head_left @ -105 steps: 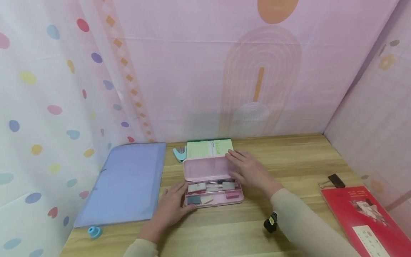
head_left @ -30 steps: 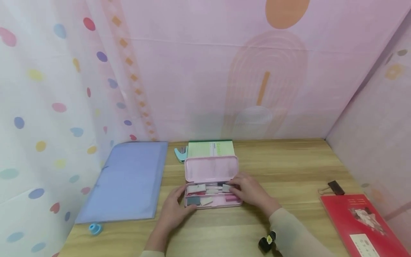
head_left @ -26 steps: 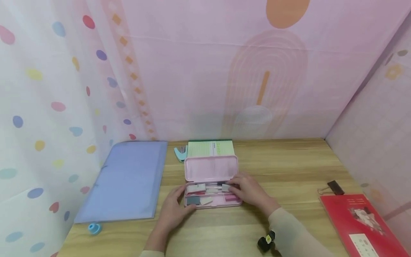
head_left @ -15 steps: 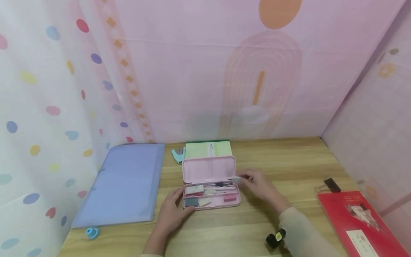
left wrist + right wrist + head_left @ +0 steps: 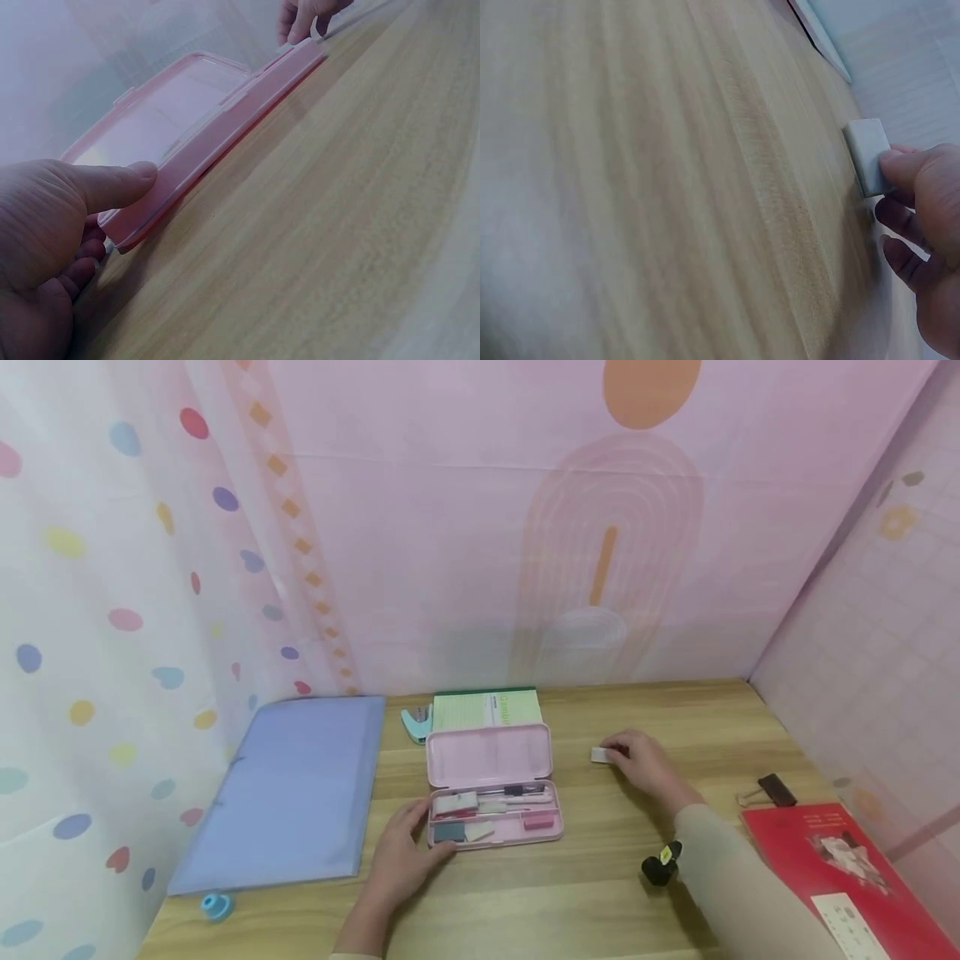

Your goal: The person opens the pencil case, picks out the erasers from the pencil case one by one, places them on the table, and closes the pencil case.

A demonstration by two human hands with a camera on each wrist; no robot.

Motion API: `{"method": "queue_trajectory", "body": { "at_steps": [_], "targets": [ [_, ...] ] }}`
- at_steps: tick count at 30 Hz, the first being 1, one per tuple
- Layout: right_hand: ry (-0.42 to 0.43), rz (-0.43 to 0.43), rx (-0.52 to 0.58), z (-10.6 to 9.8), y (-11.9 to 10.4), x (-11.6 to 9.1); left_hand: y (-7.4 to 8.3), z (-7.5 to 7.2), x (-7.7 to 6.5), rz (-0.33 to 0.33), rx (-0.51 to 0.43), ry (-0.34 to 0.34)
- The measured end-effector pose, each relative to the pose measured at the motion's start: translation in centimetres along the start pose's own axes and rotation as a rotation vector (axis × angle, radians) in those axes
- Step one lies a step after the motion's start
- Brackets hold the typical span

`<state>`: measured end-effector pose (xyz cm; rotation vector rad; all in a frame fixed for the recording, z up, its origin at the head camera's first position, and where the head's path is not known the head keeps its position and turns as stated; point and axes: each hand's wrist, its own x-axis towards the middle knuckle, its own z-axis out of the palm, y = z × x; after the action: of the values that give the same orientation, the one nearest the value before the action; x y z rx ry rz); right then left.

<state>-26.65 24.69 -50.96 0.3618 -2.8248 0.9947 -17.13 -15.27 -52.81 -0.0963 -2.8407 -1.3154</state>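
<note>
A pink pencil case [image 5: 495, 827] lies with its lid up on the table. My left hand [image 5: 401, 856] grips its left end, the thumb along the front wall and the other fingers round the end, as the left wrist view shows. Right of the case, my right hand [image 5: 643, 764] pinches a white eraser [image 5: 868, 154] between thumb and fingers, at the tabletop. Inside the case are a whitish block [image 5: 455, 803] and several pens [image 5: 517, 791] in the back compartment. The front one holds a dark grey block [image 5: 449, 832], a white piece [image 5: 478, 831] and a pink block [image 5: 537, 820].
Behind the case lie a green notebook [image 5: 486, 706] and a light-blue stapler-like tool [image 5: 416, 725]. A blue folder [image 5: 288, 793] and a small blue knob-shaped piece [image 5: 217, 906] are at left. At right are a red book [image 5: 825, 843] and a black binder clip [image 5: 776, 790].
My right hand has lifted the eraser out of the case's back compartment and carried it right to the table. The left hand stays at the case's left end.
</note>
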Motion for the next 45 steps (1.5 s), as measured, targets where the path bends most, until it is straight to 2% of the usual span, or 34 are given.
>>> {"method": "queue_trajectory", "body": {
  "at_steps": [9, 14, 23, 32, 37, 41, 45],
  "targets": [
    [-0.032, 0.013, -0.013, 0.1, -0.5, 1.0, -0.3, -0.1, -0.2, -0.032, -0.001, 0.014],
    [-0.066, 0.006, -0.035, 0.3, -0.2, 0.6, -0.4, 0.0, -0.5, -0.044, -0.001, 0.016],
    [-0.013, -0.016, -0.038, 0.3, 0.3, -0.5, -0.1, 0.5, -0.5, -0.023, -0.002, 0.025],
    [-0.01, 0.027, -0.035, 0.7, 0.8, -1.3, -0.1, 0.7, -0.3, -0.008, 0.016, 0.009],
    [0.001, 0.056, 0.016, 0.5, 0.9, -1.6, 0.0, 0.8, -0.1, 0.002, 0.015, 0.005],
    [0.037, 0.058, 0.047, -0.2, -0.8, -1.6, 0.2, 0.6, 0.0, 0.007, 0.012, 0.013],
    [0.012, -0.031, 0.026, -0.2, -4.2, -1.9, 0.2, 0.3, 0.1, -0.001, 0.011, 0.02]
  ]
}}
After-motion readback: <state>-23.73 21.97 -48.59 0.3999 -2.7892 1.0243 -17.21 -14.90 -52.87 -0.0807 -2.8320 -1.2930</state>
